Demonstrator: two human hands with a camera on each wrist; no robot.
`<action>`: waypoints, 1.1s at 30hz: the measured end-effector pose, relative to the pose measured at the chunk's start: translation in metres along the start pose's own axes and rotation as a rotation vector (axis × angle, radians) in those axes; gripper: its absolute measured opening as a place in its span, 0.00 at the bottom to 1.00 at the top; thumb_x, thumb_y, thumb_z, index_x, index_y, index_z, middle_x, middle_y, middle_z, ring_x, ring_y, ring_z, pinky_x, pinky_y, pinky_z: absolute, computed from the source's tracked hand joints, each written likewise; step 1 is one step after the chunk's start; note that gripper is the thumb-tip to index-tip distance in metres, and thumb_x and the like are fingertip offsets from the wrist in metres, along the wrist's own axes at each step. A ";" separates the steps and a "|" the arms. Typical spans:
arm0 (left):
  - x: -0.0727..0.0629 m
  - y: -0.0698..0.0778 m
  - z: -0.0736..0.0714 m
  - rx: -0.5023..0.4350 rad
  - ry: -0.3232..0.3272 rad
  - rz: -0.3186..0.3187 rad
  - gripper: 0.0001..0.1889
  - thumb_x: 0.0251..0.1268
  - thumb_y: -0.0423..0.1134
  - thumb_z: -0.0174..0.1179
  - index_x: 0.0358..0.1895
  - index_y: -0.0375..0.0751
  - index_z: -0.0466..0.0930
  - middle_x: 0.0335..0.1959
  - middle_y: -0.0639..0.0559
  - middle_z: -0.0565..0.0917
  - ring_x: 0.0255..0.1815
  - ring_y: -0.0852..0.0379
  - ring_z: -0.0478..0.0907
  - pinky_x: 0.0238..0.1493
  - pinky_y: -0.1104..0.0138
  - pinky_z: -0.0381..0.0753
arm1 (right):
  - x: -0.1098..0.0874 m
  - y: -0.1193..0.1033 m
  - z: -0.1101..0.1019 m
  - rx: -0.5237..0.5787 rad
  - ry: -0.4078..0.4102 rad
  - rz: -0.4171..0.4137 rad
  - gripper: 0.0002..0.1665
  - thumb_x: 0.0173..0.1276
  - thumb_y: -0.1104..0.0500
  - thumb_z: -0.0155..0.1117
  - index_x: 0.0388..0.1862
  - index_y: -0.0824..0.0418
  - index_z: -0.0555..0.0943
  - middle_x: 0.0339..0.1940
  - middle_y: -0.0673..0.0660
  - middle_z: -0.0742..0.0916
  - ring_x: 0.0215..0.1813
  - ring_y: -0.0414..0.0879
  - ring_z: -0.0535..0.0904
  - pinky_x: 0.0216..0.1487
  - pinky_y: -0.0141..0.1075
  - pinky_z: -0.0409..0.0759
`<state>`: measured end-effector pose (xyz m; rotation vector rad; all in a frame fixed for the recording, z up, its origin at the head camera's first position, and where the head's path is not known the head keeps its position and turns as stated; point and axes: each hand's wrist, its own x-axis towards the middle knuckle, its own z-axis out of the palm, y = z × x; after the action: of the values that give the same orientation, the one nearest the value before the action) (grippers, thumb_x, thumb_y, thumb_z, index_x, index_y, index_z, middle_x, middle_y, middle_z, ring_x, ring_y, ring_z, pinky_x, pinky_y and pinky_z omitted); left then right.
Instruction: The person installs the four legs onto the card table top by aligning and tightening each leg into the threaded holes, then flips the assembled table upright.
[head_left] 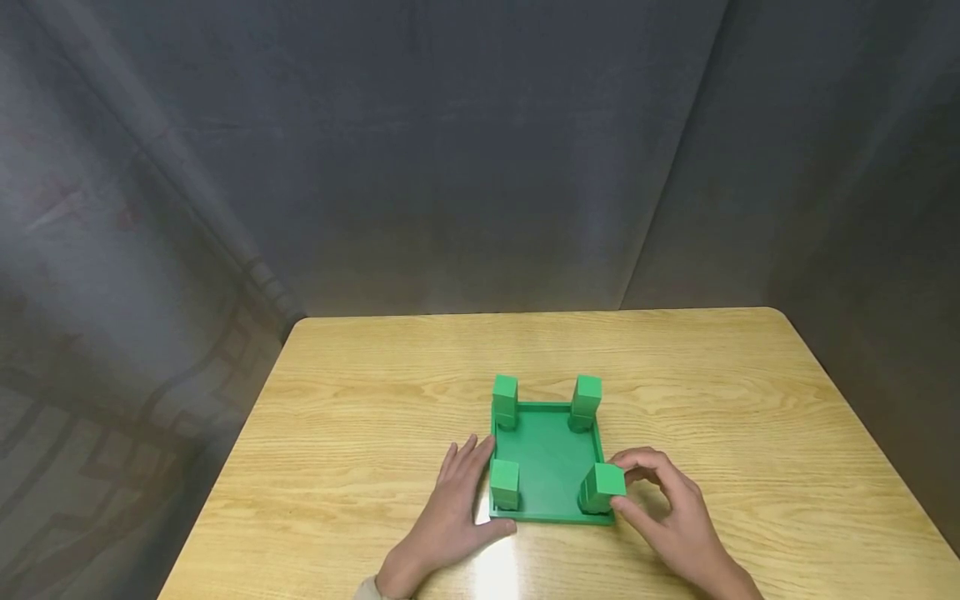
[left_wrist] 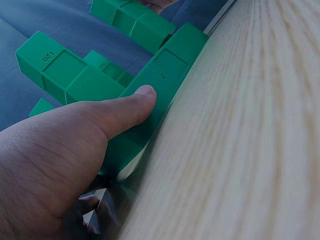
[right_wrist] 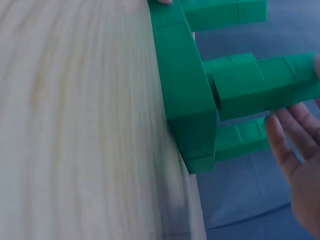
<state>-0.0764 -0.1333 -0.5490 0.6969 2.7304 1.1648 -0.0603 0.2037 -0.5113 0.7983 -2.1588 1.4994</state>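
Observation:
A square green tray with low walls lies on the table, and a tall green block post stands at each corner. My left hand rests at its front left corner, fingers straight along the left side. The left thumb presses flat on the front wall, beside the front left post. My right hand pinches the upper part of the front right post between thumb and fingers. That post leans slightly, and in the right wrist view a dark gap shows between its base and the tray wall.
Two more green posts, one back left and one back right, rise above the tray. Underneath is a light wooden table with rounded back corners. Grey cloth curtains hang behind it and at both sides.

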 end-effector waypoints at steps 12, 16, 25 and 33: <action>0.000 0.001 0.000 0.011 0.010 0.013 0.61 0.66 0.65 0.75 0.92 0.39 0.52 0.91 0.48 0.59 0.93 0.38 0.49 0.92 0.47 0.33 | 0.000 0.005 0.001 0.030 -0.050 -0.083 0.40 0.56 0.87 0.68 0.70 0.72 0.81 0.58 0.53 0.88 0.55 0.39 0.83 0.58 0.27 0.83; 0.000 0.001 0.000 0.014 0.008 0.010 0.61 0.66 0.65 0.74 0.92 0.39 0.52 0.92 0.48 0.59 0.93 0.38 0.49 0.92 0.47 0.33 | 0.000 0.004 0.004 -0.012 -0.076 -0.084 0.41 0.60 0.84 0.68 0.73 0.68 0.82 0.57 0.52 0.87 0.54 0.39 0.82 0.56 0.28 0.82; -0.001 0.001 0.000 0.003 0.004 0.006 0.61 0.66 0.64 0.75 0.92 0.39 0.51 0.92 0.48 0.58 0.93 0.39 0.48 0.92 0.54 0.29 | -0.001 0.000 0.003 -0.057 -0.137 -0.014 0.40 0.65 0.81 0.68 0.77 0.65 0.80 0.62 0.53 0.85 0.64 0.40 0.81 0.69 0.23 0.74; -0.001 0.001 -0.001 -0.001 -0.005 0.001 0.61 0.66 0.64 0.75 0.92 0.40 0.51 0.92 0.49 0.58 0.93 0.40 0.47 0.92 0.52 0.30 | 0.000 0.000 0.001 -0.035 -0.173 0.036 0.35 0.67 0.80 0.71 0.72 0.61 0.80 0.67 0.55 0.86 0.66 0.39 0.81 0.66 0.24 0.79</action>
<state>-0.0759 -0.1336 -0.5480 0.7000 2.7257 1.1630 -0.0599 0.2025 -0.5121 0.9115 -2.3294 1.4535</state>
